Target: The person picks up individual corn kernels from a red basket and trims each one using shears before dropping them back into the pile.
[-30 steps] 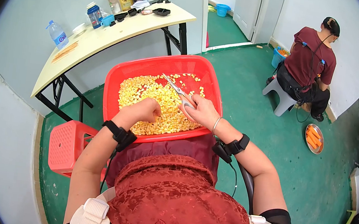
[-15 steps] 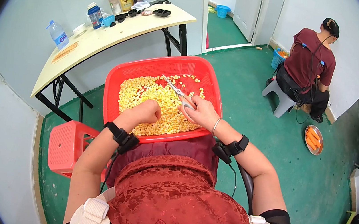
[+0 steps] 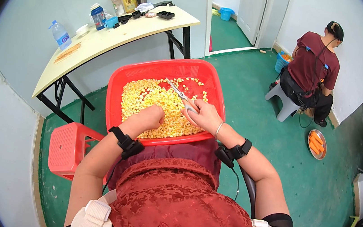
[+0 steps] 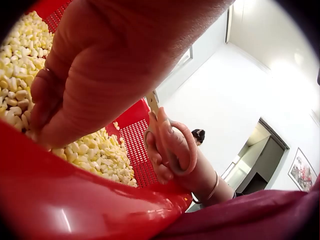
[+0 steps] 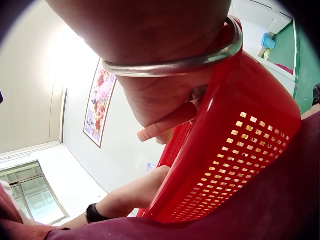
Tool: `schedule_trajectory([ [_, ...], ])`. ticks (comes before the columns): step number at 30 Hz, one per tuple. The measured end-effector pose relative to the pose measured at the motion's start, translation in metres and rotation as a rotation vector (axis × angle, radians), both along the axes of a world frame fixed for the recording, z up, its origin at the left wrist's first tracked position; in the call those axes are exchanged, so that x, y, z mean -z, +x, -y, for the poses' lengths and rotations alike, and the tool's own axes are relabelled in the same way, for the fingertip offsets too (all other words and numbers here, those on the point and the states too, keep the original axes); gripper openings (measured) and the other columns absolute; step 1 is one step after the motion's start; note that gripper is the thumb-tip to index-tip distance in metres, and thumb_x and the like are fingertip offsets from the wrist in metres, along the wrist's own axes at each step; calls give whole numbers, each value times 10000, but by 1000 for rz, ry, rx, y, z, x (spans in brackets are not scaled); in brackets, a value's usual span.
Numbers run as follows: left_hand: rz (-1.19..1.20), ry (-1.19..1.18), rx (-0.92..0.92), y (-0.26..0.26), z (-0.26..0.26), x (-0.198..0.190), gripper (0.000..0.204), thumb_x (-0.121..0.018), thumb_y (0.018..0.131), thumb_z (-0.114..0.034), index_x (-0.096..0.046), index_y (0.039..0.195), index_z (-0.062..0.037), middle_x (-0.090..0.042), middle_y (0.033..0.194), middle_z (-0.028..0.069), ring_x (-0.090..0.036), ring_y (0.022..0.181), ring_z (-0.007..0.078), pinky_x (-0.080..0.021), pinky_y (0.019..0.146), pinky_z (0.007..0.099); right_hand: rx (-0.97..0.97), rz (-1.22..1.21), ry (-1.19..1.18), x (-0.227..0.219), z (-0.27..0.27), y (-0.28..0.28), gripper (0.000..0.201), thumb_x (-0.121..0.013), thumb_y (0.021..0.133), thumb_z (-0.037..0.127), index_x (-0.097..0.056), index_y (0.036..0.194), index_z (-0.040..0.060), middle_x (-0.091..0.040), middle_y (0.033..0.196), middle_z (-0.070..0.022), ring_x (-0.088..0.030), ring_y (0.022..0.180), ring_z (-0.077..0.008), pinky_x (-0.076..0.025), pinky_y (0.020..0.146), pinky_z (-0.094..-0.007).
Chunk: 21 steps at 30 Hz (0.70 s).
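Note:
A red perforated basket (image 3: 111, 100) rests on the lap, with yellow corn kernels (image 3: 136, 92) spread inside. The left hand (image 3: 150, 118) is low over the kernels at the near left, fingers curled. In the left wrist view that hand (image 4: 107, 65) has its thumb and fingertips down at the kernels (image 4: 95, 152); whether a kernel is between them is hidden. The right hand (image 3: 208, 117), with a bracelet, grips orange-and-grey-handled scissors (image 3: 179, 92) at the basket's right side, blades pointing up-left above the kernels. A scissor handle (image 5: 170, 122) shows below the right palm (image 5: 155, 97).
A long table (image 3: 124, 29) with bottles, a cup and black items stands at back left. A red stool (image 3: 66, 149) is on the left. To the right, another person (image 3: 314, 62) sits on a grey stool (image 3: 278, 98) near a bowl of carrots (image 3: 317, 144).
The left hand has shifted slightly right over the kernels. The right hand keeps its grip on the scissors, which stay at nearly the same spot in the basket.

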<state>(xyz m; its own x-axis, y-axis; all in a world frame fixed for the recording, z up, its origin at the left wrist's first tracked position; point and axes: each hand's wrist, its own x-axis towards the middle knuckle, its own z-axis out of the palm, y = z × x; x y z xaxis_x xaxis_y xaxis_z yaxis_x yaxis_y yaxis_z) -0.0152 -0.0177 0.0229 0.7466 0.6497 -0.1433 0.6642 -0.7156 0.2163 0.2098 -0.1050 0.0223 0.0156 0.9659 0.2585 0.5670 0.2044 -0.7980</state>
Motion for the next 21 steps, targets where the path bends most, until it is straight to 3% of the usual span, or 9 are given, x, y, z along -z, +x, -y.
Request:
schedule_trajectory([
  [4,-32,-5,-34,2,7,-9,84,-603,658,-22,-655,710,-63,-633,742,164,-633,759,308,-510,674,389,23,-23,-8,-4,2,-3,346,-626,769,349,-528,732,19,-584,669,-167,-602,633,-310,-451,576,-383],
  [16,66,56,2,2,2,-2,149,-613,630,-48,-680,761,-23,-642,720,177,-640,684,302,-510,636,365,7,-23,12,2,-1,0,360,-626,770,360,-527,730,16,-578,667,-173,-600,630,-310,-448,571,-379],
  [19,78,-8,-36,1,-3,-2,132,-628,638,-64,-681,753,-24,-640,670,153,-641,640,247,-504,603,337,12,-39,-9,-2,1,-2,345,-621,775,349,-533,746,16,-576,667,-173,-598,629,-315,-447,573,-383],
  [21,267,-95,-140,4,-1,-11,125,-649,682,-84,-679,784,-18,-652,681,113,-632,625,190,-496,584,301,28,7,-20,-3,0,-2,350,-630,779,347,-518,753,17,-575,667,-176,-598,631,-317,-448,575,-386],
])
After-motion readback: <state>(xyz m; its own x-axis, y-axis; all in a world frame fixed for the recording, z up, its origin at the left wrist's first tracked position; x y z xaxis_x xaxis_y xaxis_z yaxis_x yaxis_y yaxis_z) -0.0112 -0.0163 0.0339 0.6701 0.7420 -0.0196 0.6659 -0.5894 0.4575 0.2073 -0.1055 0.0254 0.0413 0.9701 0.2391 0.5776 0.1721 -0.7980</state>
